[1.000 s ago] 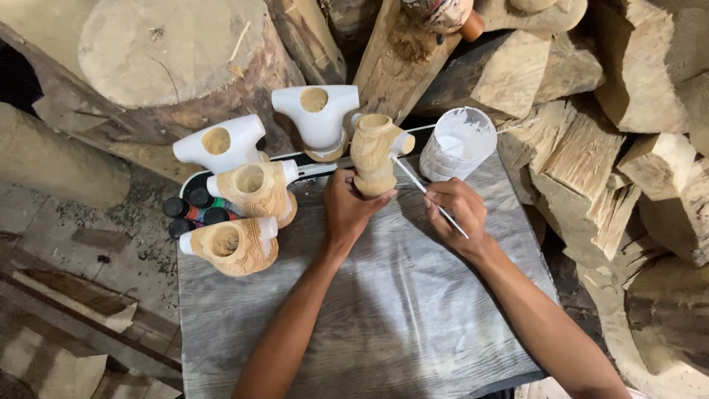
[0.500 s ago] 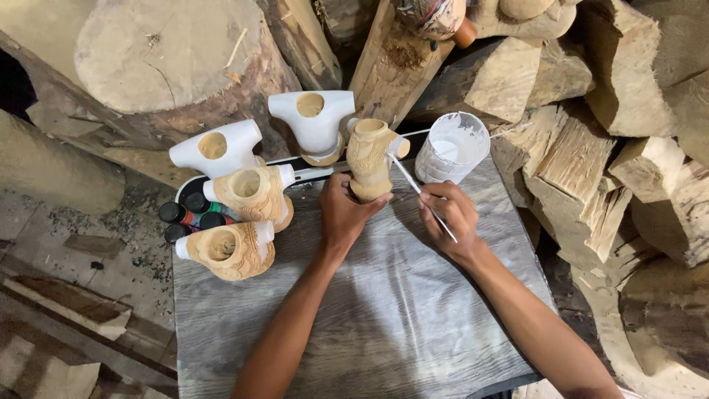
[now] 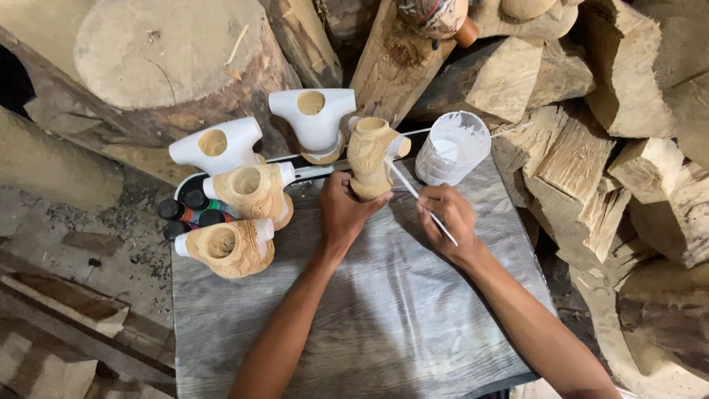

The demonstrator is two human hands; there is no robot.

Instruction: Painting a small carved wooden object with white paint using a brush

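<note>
Head view: your left hand (image 3: pixel 346 210) is wrapped around the base of a bare carved wooden piece (image 3: pixel 371 155), holding it upright at the far edge of the grey board (image 3: pixel 369 310), just beside the white paint cup (image 3: pixel 452 148). Your right hand (image 3: pixel 447 222) pinches a thin brush (image 3: pixel 413 193) whose tip touches the piece's right side, where a stub is already white. To the left stand two white-painted pieces (image 3: pixel 314 118) and two bare ones (image 3: pixel 251 191), with dark-capped paint bottles (image 3: pixel 185 214) beside them and split logs (image 3: pixel 591 96) behind.
</note>
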